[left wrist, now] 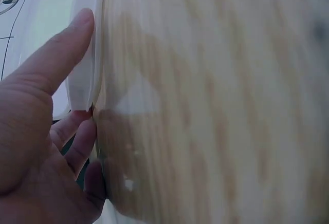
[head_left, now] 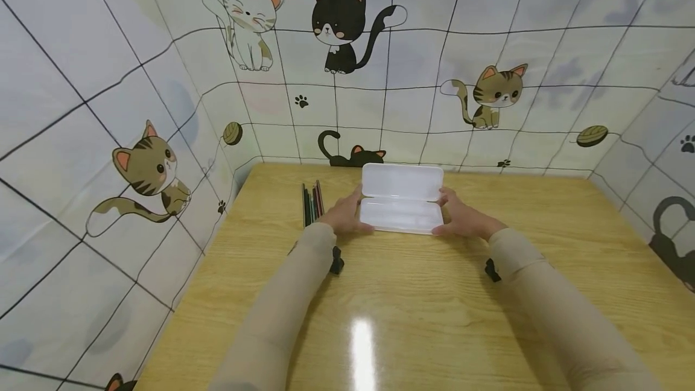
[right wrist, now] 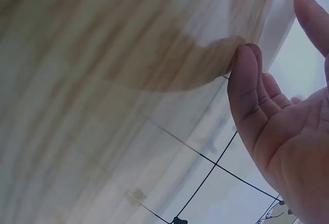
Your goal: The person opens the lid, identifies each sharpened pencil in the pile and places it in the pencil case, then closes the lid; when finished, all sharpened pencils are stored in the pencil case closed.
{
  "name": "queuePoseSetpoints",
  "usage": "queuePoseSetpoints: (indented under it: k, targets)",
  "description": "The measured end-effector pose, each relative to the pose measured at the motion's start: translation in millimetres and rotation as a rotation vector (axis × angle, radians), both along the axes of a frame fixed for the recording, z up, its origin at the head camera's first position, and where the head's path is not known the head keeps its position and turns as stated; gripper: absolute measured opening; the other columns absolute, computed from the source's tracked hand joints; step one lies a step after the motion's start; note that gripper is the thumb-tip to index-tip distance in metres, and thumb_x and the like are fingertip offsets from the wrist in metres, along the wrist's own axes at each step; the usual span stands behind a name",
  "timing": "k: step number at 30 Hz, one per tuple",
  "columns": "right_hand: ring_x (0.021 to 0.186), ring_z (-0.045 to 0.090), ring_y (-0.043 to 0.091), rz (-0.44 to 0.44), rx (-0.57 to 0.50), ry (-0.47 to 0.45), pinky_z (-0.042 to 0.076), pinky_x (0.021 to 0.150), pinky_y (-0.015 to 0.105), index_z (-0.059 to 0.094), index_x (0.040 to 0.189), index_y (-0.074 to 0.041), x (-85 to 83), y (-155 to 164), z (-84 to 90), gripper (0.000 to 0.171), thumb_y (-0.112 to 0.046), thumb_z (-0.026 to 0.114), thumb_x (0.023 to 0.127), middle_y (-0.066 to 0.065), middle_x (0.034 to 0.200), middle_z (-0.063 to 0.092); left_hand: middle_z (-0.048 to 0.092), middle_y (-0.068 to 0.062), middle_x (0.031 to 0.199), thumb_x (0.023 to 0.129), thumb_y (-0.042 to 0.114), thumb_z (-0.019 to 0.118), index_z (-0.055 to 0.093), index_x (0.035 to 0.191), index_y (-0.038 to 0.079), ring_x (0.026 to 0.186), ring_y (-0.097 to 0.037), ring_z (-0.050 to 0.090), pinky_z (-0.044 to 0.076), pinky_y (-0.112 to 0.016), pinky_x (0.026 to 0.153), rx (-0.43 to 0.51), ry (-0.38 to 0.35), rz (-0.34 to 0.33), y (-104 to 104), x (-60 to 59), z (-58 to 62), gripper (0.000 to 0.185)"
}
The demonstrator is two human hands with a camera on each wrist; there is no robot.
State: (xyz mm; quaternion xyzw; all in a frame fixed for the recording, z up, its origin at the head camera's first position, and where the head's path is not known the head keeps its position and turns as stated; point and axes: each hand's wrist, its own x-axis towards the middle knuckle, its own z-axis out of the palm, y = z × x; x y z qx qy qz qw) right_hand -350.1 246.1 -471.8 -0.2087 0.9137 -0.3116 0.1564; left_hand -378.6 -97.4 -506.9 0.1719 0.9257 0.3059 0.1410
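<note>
A white plastic pencil case [head_left: 402, 215] lies open toward the back of the table, its lid [head_left: 402, 180] raised behind the tray. Nothing shows inside it. My left hand [head_left: 344, 213] grips its left end, thumb at the front corner and fingers round the side. At the opposite end my right hand [head_left: 464, 216] holds it likewise, thumb low in front and fingers up by the lid. In the left wrist view the thumb [left wrist: 61, 54] lies along the case's white wall [left wrist: 81, 88]. In the right wrist view the fingertips [right wrist: 245, 62] touch down beside the case.
Several dark colored pencils [head_left: 312, 203] lie on the wooden table [head_left: 412, 294] just left of the case, partly behind my left hand. A cloth wall [head_left: 418, 59] printed with cats and grid lines rises behind the table and at both sides.
</note>
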Motion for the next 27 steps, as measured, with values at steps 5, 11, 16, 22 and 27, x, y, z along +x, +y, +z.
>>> queuePoseSetpoints:
  k: [5, 11, 16, 22, 27]
  targets:
    - [0.139, 0.037, 0.049, 0.023, 0.045, 0.04, 0.031, 0.111, 0.063, 0.022, 0.147, 0.001, -0.1, -1.0, -0.9, 0.085, -0.034, 0.077, 0.092, 0.033, 0.15, 0.033, 0.037, -0.003, 0.162, 0.076, 0.048, 0.088, -0.006, 0.164, 0.023, 0.154, -0.033, 0.017, 0.017, -0.053, 0.121, 0.053, -0.039, -0.006, -4.6, -2.4, 0.6, 0.132]
    - [0.145, 0.027, 0.048, 0.064, 0.066, 0.043, 0.022, 0.116, 0.063, 0.019, 0.158, -0.001, -1.7, 1.5, 0.4, 0.093, -0.034, 0.076, 0.092, 0.032, 0.157, 0.027, 0.037, -0.005, 0.161, 0.076, 0.047, 0.088, -0.008, 0.163, 0.029, 0.153, -0.032, 0.017, 0.016, -0.055, 0.121, 0.084, -0.06, -0.03, -6.1, -0.8, 3.9, 0.131]
    - [0.15, 0.015, 0.047, 0.068, 0.066, 0.018, 0.016, 0.118, 0.063, 0.011, 0.161, 0.0, -0.8, 1.1, 3.3, 0.101, -0.038, 0.075, 0.093, 0.03, 0.161, 0.021, 0.037, -0.007, 0.16, 0.075, 0.044, 0.089, -0.004, 0.163, 0.035, 0.15, -0.032, 0.027, 0.02, -0.055, 0.12, 0.147, -0.11, -0.028, -12.6, 3.3, 12.3, 0.128]
    - [0.151, 0.012, 0.047, 0.055, 0.063, -0.007, 0.014, 0.118, 0.063, 0.009, 0.16, 0.003, -2.9, -0.2, 2.7, 0.103, -0.037, 0.076, 0.092, 0.031, 0.162, 0.019, 0.04, -0.012, 0.158, 0.091, 0.048, 0.074, 0.005, 0.164, 0.021, 0.14, -0.034, 0.044, 0.034, -0.051, 0.115, 0.138, -0.137, 0.002, -26.4, 10.7, 31.9, 0.105]
    - [0.151, 0.011, 0.048, 0.05, 0.059, -0.015, 0.014, 0.118, 0.064, 0.01, 0.161, 0.002, -1.6, 1.9, 2.4, 0.103, -0.036, 0.076, 0.092, 0.03, 0.163, 0.017, 0.057, -0.01, 0.142, 0.1, 0.046, 0.063, 0.03, 0.16, 0.015, 0.126, -0.03, 0.057, 0.046, -0.048, 0.103, 0.09, -0.038, 0.012, -33.2, 8.2, 40.9, 0.075]
